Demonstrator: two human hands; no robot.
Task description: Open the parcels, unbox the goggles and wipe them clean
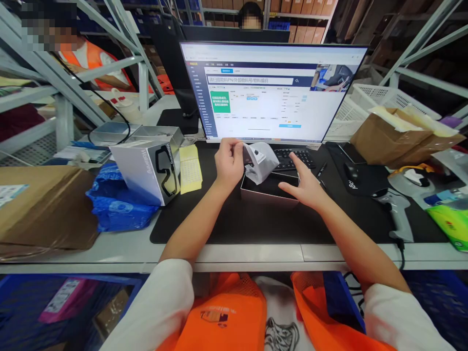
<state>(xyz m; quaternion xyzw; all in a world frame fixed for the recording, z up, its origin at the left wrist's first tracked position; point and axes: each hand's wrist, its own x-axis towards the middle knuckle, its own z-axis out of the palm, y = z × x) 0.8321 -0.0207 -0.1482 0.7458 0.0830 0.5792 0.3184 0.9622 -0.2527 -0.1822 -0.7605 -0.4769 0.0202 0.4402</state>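
My left hand point(229, 163) pinches the edge of a small whitish pouch point(263, 163) that carries a dark logo and small print. The pouch hangs tilted above an open box point(268, 195) with a dark inside, which sits on the black desk mat point(219, 229). To the right of the pouch, my right hand point(305, 181) holds nothing, its thumb and fingers apart near the box's right end. Behind the box lies a black keyboard point(296, 159), partly covered by the pouch and my hand.
A monitor point(256, 112) stands behind the keyboard. At left are a white printed box point(141, 170), a blue plastic bag point(117, 209), yellow label sheets point(190, 168) and a large carton point(44, 209). A mouse point(351, 170), a barcode scanner point(397, 212) and a brown paper package point(395, 131) occupy the right.
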